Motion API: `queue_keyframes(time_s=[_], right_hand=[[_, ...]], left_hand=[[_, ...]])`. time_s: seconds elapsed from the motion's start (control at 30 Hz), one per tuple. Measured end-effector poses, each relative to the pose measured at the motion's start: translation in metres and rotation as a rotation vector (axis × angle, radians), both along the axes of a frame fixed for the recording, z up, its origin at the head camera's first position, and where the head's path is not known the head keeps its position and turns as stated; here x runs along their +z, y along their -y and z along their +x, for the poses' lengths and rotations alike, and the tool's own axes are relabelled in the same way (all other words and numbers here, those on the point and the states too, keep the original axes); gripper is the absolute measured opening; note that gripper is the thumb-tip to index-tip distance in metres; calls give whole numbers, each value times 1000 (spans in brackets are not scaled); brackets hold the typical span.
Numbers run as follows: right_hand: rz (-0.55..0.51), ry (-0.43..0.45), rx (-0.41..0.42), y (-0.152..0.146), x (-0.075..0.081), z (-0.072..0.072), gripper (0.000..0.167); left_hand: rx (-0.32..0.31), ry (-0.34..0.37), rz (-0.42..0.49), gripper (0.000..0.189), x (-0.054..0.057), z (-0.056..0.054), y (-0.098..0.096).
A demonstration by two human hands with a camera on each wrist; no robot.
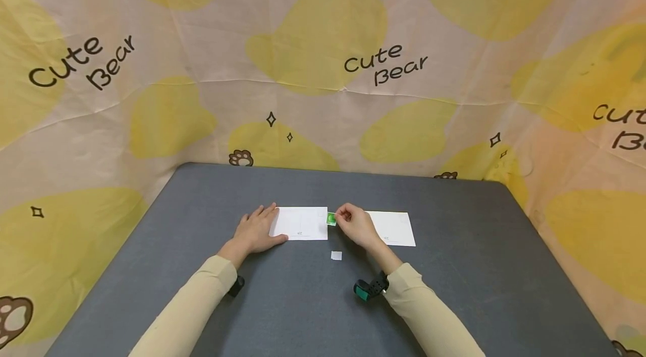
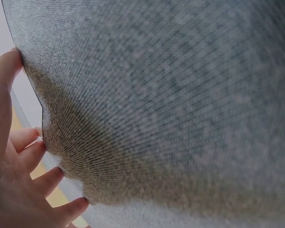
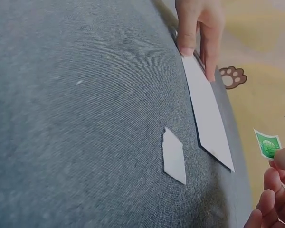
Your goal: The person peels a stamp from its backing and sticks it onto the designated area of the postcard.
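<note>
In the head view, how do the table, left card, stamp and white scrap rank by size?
Table
Left card
Stamp and white scrap: too alike to rank; the right hand partly covers the stamp.

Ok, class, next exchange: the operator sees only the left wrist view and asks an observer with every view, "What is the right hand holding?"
Observer: The right hand pinches a green stamp-like piece.

Operator: Is there a card on that side?

Observer: Yes, a white card lies partly hidden behind that hand in the head view.

Operator: Anything smaller lying loose?

Observer: A small white scrap lies on the table, nearer the head camera than that card.
</note>
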State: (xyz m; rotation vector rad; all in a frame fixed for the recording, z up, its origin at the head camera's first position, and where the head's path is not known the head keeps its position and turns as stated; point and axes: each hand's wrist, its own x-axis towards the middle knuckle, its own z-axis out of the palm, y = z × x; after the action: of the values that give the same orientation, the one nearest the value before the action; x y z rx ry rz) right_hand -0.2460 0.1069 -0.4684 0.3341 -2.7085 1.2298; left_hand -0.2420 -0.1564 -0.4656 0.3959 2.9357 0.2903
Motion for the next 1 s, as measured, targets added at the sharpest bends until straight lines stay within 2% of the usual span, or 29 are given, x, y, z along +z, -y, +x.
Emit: queue_keyframes(time_s=[0.23, 0.63, 1.0], right_hand=[[28, 7, 12, 6, -1, -10, 7], [66, 38, -28, 15, -6, -20, 7], [114, 49, -56, 25, -14, -29, 8]], left_hand=[[5, 6, -18, 83, 2, -1, 0], [14, 38, -4, 84, 3, -2, -1], [17, 35, -3, 84, 1, -3, -2]])
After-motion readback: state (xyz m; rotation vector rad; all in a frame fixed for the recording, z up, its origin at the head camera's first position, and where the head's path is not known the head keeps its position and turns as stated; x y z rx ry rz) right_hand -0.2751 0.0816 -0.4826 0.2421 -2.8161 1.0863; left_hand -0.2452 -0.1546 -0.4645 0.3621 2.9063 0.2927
